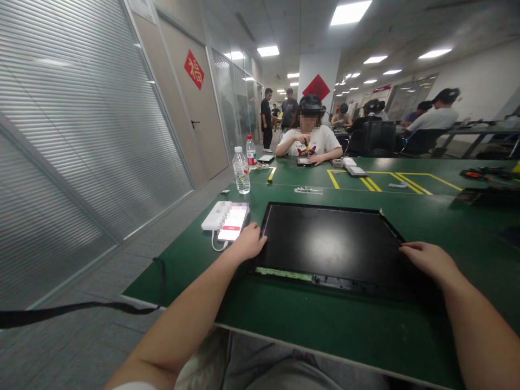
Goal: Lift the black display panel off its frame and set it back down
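Observation:
A large black flat screen panel lies face up on the green table in front of me, a thin green circuit strip along its near edge. My left hand rests at the panel's left edge, fingers curled against the rim. My right hand lies on the panel's right edge, fingers stretched flat and pointing left. Neither hand lifts the panel.
A phone on a white power bank with a cable lies left of the panel. Two water bottles stand beyond. A person across the table works on a small device. Tools lie at far right. Yellow tape lines mark the table.

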{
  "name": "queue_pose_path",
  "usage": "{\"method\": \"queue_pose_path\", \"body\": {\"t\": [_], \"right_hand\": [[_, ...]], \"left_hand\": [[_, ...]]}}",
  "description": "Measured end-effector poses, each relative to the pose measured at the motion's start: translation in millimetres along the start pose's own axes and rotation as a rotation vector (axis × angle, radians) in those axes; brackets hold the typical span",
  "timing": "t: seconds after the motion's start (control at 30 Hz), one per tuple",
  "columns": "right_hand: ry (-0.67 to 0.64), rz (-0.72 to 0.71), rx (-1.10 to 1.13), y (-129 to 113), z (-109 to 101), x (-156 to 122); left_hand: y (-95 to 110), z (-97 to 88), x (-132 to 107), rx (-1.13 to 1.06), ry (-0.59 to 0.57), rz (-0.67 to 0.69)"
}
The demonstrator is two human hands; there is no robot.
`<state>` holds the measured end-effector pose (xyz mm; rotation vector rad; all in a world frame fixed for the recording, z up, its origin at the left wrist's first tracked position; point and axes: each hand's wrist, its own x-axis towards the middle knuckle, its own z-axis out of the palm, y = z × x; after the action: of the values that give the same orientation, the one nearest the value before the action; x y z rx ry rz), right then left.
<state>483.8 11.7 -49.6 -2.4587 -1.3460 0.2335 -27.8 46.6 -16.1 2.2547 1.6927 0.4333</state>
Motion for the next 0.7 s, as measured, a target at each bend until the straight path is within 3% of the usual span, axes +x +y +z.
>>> {"method": "queue_pose_path", "body": {"t": [0.57,0.7], "right_hand": [[-0.042,0.008,0.015,-2.2,-2.8,-2.8],[-0.046,0.026,0.032,-4.1,-4.2,-3.8]], "left_hand": [[3.6,-5.0,4.2,-0.188,0.096,-0.02],[9.1,-7.3,2.6,-0.495,0.135,-0.14]]}}
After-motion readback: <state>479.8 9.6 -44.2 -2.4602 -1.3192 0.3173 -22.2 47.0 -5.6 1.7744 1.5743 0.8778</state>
